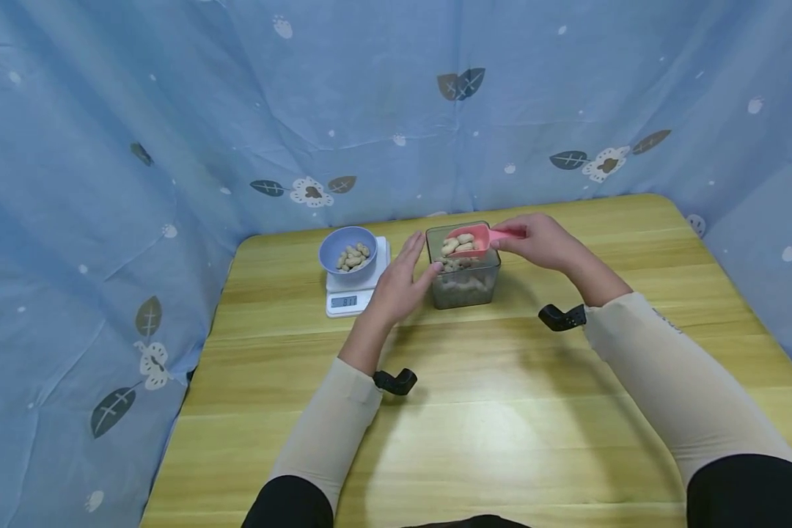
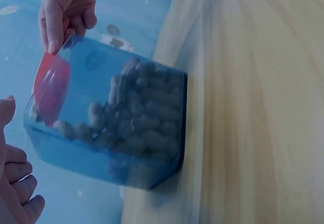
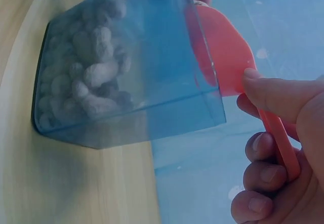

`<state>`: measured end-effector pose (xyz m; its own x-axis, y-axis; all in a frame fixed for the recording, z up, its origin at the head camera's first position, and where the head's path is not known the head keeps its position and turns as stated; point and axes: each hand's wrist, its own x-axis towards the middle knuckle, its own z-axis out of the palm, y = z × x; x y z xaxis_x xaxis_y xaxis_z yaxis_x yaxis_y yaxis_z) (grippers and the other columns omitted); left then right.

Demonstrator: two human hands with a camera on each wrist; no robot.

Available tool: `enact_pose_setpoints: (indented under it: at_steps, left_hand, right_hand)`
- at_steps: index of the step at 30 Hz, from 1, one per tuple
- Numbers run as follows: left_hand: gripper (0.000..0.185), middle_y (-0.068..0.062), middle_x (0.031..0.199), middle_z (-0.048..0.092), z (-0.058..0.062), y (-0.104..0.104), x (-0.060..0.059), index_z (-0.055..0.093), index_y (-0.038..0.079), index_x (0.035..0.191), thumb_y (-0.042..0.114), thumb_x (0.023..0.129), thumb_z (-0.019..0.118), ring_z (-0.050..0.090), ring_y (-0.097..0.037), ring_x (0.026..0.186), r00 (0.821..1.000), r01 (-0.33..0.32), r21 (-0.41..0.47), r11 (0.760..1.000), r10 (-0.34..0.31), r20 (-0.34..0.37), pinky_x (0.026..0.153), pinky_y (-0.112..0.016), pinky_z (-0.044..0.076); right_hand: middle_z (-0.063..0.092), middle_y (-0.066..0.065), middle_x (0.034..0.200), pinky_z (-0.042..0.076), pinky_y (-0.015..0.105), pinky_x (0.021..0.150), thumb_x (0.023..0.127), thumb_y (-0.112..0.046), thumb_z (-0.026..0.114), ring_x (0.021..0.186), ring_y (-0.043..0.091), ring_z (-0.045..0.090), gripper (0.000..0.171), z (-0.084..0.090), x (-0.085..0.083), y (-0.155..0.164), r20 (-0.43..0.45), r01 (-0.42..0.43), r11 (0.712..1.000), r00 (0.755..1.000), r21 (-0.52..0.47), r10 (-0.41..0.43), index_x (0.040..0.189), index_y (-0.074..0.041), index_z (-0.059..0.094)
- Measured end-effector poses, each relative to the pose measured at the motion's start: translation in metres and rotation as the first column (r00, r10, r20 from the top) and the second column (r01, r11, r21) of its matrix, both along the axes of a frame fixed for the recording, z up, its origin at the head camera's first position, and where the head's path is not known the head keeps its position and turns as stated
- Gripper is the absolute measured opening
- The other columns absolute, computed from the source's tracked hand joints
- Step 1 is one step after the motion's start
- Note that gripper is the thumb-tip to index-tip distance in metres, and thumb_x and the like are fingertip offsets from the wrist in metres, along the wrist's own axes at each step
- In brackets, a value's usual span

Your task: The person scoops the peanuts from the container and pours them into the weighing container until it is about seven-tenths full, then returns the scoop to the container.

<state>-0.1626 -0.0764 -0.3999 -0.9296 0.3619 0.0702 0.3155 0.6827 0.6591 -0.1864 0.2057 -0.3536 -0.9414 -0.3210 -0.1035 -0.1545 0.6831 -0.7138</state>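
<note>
A clear square container (image 1: 463, 271) half full of peanuts stands mid-table. My right hand (image 1: 540, 240) grips the handle of a pink scoop (image 1: 470, 241) loaded with peanuts, held over the container's rim. In the right wrist view the pink scoop (image 3: 228, 57) sits just above the container (image 3: 126, 72), my fingers (image 3: 273, 148) curled round its handle. My left hand (image 1: 405, 279) rests straight-fingered against the container's left side. The left wrist view shows the container (image 2: 116, 123), the scoop (image 2: 50, 87) behind it, and my left fingers (image 2: 15, 183) at the lower left.
A blue bowl (image 1: 348, 251) holding a few peanuts sits on a small white scale (image 1: 355, 290) left of the container. The wooden table (image 1: 488, 411) is ringed by a blue patterned cloth (image 1: 138, 147) on three sides.
</note>
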Motion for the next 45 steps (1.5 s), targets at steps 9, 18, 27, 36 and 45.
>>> enact_pose_setpoints:
  at_steps: [9,18,27,36,45]
  left_hand:
    - [0.076,0.001,0.166,0.01,0.0,-0.049,-0.006,0.016,0.015,0.159,0.059,0.101,0.038,0.008,-0.019,0.153,0.995,-0.086,0.013,0.996,0.087,-0.05,0.124,-0.043,0.015]
    - [0.07,0.0,0.167,0.007,-0.014,-0.113,-0.013,0.018,0.01,0.158,0.044,0.103,0.044,0.009,-0.024,0.153,0.944,-0.324,0.049,0.945,0.326,-0.056,0.123,-0.049,0.017]
    - [0.066,-0.003,0.166,0.007,-0.031,-0.136,-0.017,0.019,0.008,0.158,0.041,0.105,0.04,0.013,-0.03,0.152,0.921,-0.388,0.065,0.919,0.389,0.007,0.123,-0.051,0.014]
    - [0.064,-0.003,0.166,0.013,-0.038,-0.134,-0.016,0.018,0.011,0.158,0.038,0.105,0.041,0.015,-0.026,0.152,0.911,-0.412,0.094,0.906,0.41,0.043,0.124,-0.043,0.015]
    - [0.065,-0.003,0.166,0.014,-0.038,-0.135,-0.014,0.017,0.011,0.158,0.038,0.105,0.042,0.016,-0.027,0.152,0.906,-0.423,0.086,0.902,0.42,0.044,0.124,-0.044,0.015]
  right_hand:
    - [0.066,0.013,0.122,0.043,0.038,0.071,0.096,-0.044,0.06,0.088,0.026,0.052,0.05,0.005,-0.006,-0.02,-0.025,0.03,0.999,0.999,-0.017,-0.031,0.136,-0.012,0.061]
    - [0.064,0.009,0.128,0.047,0.037,0.075,0.096,-0.042,0.062,0.094,0.024,0.055,0.049,0.012,-0.015,-0.065,-0.051,0.022,0.997,0.998,-0.072,-0.026,0.137,-0.015,0.06]
    - [0.065,0.006,0.127,0.05,0.038,0.081,0.096,-0.037,0.064,0.099,0.022,0.058,0.044,0.012,-0.024,-0.118,-0.044,0.018,0.995,0.999,-0.095,-0.022,0.134,-0.016,0.062]
    - [0.065,0.009,0.097,0.041,0.033,0.061,0.099,-0.028,0.06,0.072,0.023,0.048,0.038,0.002,-0.025,-0.159,-0.134,-0.033,0.999,0.99,-0.004,0.032,0.133,-0.012,0.063]
    - [0.063,0.012,0.107,0.051,0.039,0.079,0.099,-0.021,0.06,0.093,0.025,0.057,0.037,-0.007,-0.02,-0.179,-0.324,-0.057,0.974,0.937,0.218,0.128,0.134,-0.012,0.062]
